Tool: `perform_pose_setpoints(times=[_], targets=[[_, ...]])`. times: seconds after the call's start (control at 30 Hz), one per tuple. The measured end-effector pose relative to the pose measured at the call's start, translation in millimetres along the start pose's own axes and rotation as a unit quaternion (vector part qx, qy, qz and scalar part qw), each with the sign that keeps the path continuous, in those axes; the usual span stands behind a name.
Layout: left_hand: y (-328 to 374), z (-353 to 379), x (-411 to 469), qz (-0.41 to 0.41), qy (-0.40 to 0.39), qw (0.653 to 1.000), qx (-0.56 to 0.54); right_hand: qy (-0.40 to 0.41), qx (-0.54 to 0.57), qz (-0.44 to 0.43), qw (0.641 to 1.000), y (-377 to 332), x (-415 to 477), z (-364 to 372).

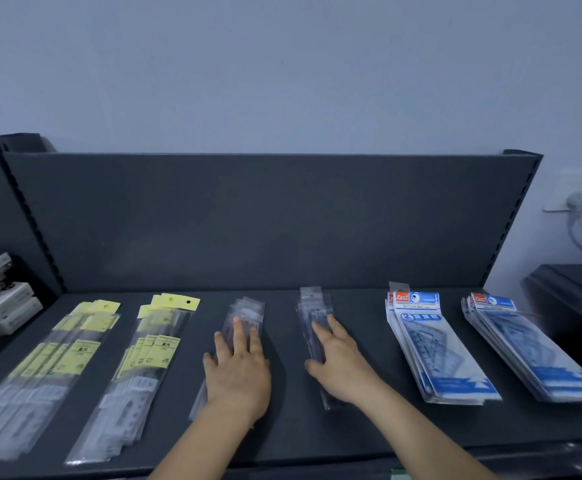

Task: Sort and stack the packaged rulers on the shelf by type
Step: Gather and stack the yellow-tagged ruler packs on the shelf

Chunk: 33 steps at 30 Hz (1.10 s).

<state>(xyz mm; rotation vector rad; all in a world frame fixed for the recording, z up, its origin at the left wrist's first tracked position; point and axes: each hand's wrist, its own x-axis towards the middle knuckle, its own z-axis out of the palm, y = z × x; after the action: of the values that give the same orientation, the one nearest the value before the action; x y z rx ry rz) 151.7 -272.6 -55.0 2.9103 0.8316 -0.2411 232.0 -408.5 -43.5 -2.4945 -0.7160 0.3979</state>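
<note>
Reaching forward, I have both hands palm-down on the dark shelf (282, 427). My left hand (237, 368) lies flat with fingers spread, pressing on the left clear ruler stack (246, 313), whose far end pokes out beyond the fingertips. My right hand (338, 358) rests on the right clear ruler stack (312, 306), thumb at its left edge, grip loose, nothing lifted. Two yellow-labelled stacks (159, 348) lie to the left, two blue geometric-set stacks (431, 348) to the right.
</note>
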Motion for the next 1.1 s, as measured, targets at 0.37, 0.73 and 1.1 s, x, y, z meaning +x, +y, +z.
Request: perform_pose_setpoints(times=[0.37, 0.73, 1.1], targets=[[14.8, 5.0, -10.1, -0.011, 0.004, 1.0, 0.02, -0.029, -0.076, 0.01, 0.997, 11.8, 1.1, 3.2], [3.4, -17.5, -7.8, 0.078, 0.02, 0.996, -0.041, -0.057, -0.106, -0.05, 0.991, 7.8, -3.4, -9.0], [0.6, 3.9, 0.2, 0.119, 0.006, 0.993, 0.009, -0.056, -0.1, -0.031, 0.993, 20.4, -0.2, -5.8]])
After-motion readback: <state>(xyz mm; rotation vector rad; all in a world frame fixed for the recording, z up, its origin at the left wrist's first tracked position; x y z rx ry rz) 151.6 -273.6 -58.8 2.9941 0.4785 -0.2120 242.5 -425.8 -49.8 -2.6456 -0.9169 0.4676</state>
